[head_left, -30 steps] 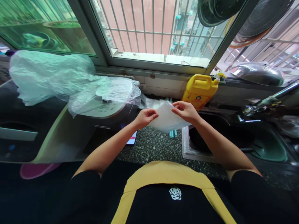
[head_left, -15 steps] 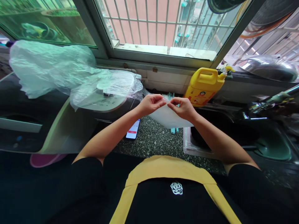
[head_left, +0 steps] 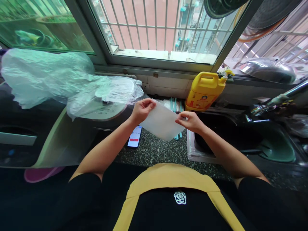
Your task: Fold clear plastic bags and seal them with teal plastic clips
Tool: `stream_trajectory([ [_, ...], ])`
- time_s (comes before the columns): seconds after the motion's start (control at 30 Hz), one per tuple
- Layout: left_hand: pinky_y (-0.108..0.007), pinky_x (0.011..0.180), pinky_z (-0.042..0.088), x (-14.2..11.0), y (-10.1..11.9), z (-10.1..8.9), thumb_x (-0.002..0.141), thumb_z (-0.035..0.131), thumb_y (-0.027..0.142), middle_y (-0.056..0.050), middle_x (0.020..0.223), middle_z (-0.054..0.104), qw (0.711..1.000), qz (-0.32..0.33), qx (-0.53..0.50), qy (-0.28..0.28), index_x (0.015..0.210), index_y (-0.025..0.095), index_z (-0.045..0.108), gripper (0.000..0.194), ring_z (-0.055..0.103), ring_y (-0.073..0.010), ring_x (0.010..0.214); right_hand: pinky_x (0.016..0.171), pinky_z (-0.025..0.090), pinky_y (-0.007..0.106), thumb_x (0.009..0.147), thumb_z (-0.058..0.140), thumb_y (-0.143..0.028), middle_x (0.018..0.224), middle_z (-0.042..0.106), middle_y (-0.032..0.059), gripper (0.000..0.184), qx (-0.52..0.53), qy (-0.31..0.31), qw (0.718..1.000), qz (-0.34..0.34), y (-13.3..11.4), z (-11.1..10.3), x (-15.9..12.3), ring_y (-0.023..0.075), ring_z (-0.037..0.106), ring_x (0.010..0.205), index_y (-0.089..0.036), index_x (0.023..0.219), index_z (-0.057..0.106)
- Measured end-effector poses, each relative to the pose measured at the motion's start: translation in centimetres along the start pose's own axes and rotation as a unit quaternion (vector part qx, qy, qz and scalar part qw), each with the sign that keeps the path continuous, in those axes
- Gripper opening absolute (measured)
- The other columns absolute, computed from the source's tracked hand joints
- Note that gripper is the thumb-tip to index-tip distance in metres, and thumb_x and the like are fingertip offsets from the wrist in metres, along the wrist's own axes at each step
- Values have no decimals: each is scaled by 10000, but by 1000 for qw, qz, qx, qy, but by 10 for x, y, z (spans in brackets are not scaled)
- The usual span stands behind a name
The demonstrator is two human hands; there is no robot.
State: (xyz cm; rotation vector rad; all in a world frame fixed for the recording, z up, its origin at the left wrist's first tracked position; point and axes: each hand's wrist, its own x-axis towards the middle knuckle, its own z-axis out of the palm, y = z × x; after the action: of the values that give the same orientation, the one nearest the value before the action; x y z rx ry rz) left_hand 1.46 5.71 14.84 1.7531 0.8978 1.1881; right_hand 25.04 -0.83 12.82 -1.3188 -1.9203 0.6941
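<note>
A thin translucent plastic bag [head_left: 161, 123] is stretched flat in the air above the speckled countertop [head_left: 156, 150]. My left hand [head_left: 141, 109] pinches its upper left corner. My right hand [head_left: 190, 121] pinches its right edge, a little lower. Both hands are closed on the bag and held apart. Below the bag lie teal chopsticks [head_left: 177, 137], partly hidden by it, and a phone [head_left: 134, 140] with a lit screen lies on the counter under my left wrist.
A yellow detergent jug [head_left: 204, 91] stands by the window sill. A rice cooker [head_left: 106, 107] draped in clear plastic sits left. A dark sink [head_left: 231, 138] with a faucet [head_left: 269, 107] lies right; a metal pan [head_left: 267, 70] rests on the sill.
My hands, pinched close together at the bag's top edge half a second ago, have pulled apart; the right hand dropped lower and the bag is now spread flat between them.
</note>
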Motion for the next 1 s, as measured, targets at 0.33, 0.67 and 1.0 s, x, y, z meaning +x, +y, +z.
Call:
stream_trajectory([
  [0.33, -209, 517, 390, -10, -2, 9, 757, 617, 436, 18, 559, 512, 999, 10, 3, -35, 624, 166, 566, 305, 449, -85, 541, 659, 430, 288, 707, 662, -465, 772, 656, 52, 329, -8, -1, 1000, 15, -5, -8, -4, 149, 553, 697, -162, 832, 676],
  [0.67, -224, 575, 427, -5, 2, 3, 752, 627, 461, 9, 607, 560, 999, 9, -7, -52, 654, 174, 575, 308, 486, -99, 588, 578, 397, 256, 768, 594, -395, 659, 628, 28, 257, 9, -10, 1000, 3, -8, -2, 2, 112, 507, 596, -153, 725, 668],
  [1.0, -390, 952, 364, 2, 23, 9, 754, 640, 443, -57, 1000, 653, 935, 230, 251, -94, 990, 236, 645, 314, 513, -223, 1019, 571, 353, 258, 803, 548, -283, 598, 580, 23, 230, -95, 11, 993, -64, -18, -2, 3, 113, 479, 581, -170, 628, 645],
])
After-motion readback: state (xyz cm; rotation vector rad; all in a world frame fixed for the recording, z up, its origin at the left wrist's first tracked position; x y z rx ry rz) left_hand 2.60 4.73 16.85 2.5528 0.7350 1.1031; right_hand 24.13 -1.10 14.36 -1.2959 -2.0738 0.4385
